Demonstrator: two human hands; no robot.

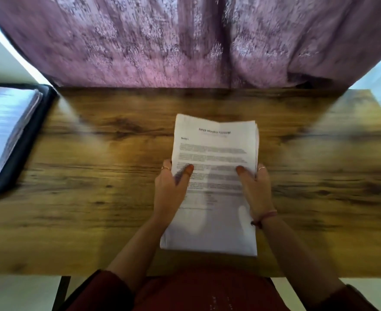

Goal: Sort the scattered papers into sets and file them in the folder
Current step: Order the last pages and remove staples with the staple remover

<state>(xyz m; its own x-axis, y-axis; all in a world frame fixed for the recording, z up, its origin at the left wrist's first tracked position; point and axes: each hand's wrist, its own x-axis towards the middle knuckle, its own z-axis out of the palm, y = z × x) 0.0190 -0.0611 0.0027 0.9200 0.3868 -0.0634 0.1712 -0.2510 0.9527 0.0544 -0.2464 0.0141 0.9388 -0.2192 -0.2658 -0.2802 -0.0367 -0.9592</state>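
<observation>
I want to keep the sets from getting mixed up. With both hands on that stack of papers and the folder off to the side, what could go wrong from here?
1. The stack of papers is unevenly squared at its right edge; since the left hand and right hand grip it only at mid-height, loose sheets might fan or slip.
2. The folder lies far left on the table, partly out of view, so carrying the stack there could disturb its order.

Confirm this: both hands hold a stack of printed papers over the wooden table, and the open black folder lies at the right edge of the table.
Not quite. The head view shows the black folder at the left edge of the wooden table, not the right. The rest holds: the left hand and right hand hold the stack of printed papers by its sides.
</observation>
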